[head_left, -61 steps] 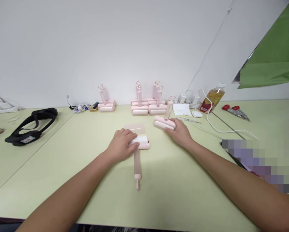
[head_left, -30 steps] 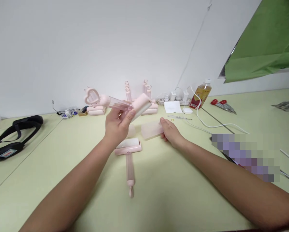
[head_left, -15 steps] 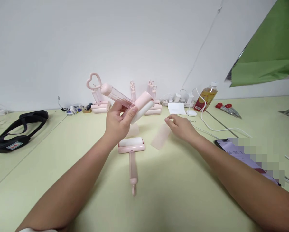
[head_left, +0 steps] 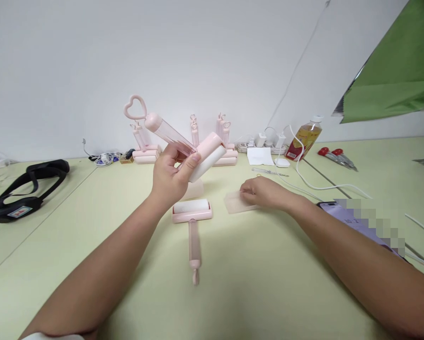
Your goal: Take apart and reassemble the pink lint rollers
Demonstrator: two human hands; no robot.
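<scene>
My left hand (head_left: 171, 177) is wrapped round a pink lint roller (head_left: 169, 137), held up and tilted above the table. Its clear handle ends in a heart-shaped ring at upper left, and its white roll faces down and right. My right hand (head_left: 263, 192) pinches a translucent pinkish cover (head_left: 235, 204) low over the table; the fingers hide part of it. Below my left hand lies a second lint roller (head_left: 194, 241), white roll away from me and handle toward me. Just behind that one, a pale translucent piece (head_left: 195, 190) is partly hidden.
Several pink lint rollers (head_left: 146, 153) stand along the wall. At the right are a drink bottle (head_left: 306, 137), a power strip (head_left: 245, 148), red-handled tools (head_left: 337, 157), cables and a phone (head_left: 357, 224). A black head strap (head_left: 31, 191) lies at the left.
My right hand has moved slightly down and toward the table with the translucent cover, which now lies flatter. The left hand still holds the lint roller in nearly the same place.
</scene>
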